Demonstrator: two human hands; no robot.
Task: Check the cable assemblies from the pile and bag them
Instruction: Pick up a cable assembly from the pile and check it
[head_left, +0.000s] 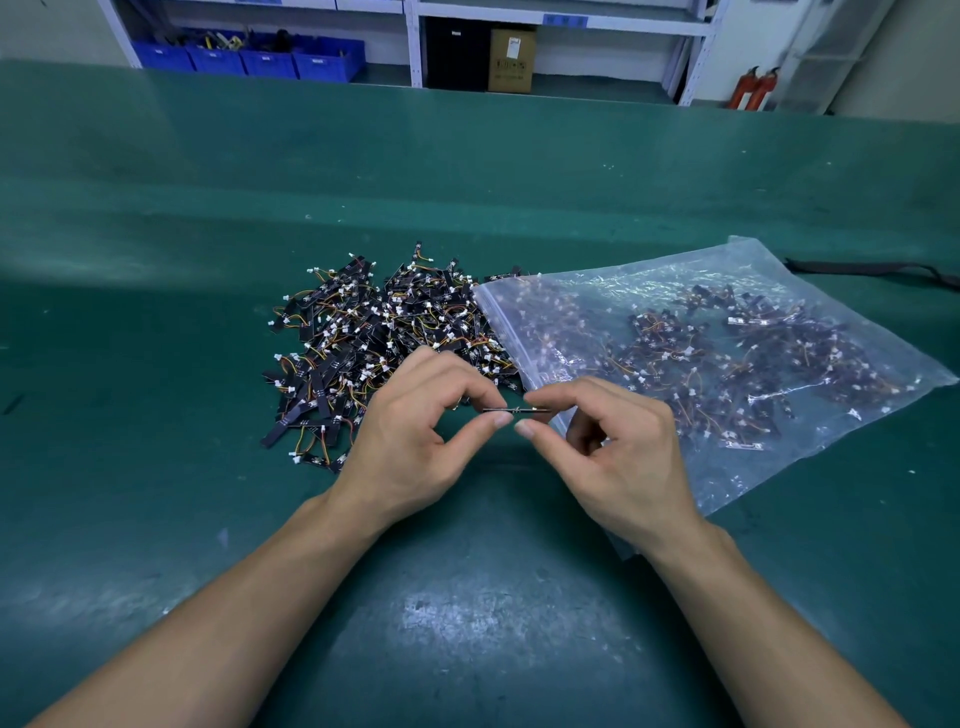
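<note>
Assembly (516, 410) is held edge-on above the mat (156, 260), pinched at each end by left hand (415, 441) and right hand (618, 447); best rotate it to check both faces before bagging.

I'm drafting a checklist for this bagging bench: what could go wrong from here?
1. The cable assembly is only pinched by the fingertips of the left hand and right hand; it might slip and drop into the unchecked pile.
2. The zip bag overlaps the pile's right edge, so unchecked pieces could mix with bagged ones.
</note>
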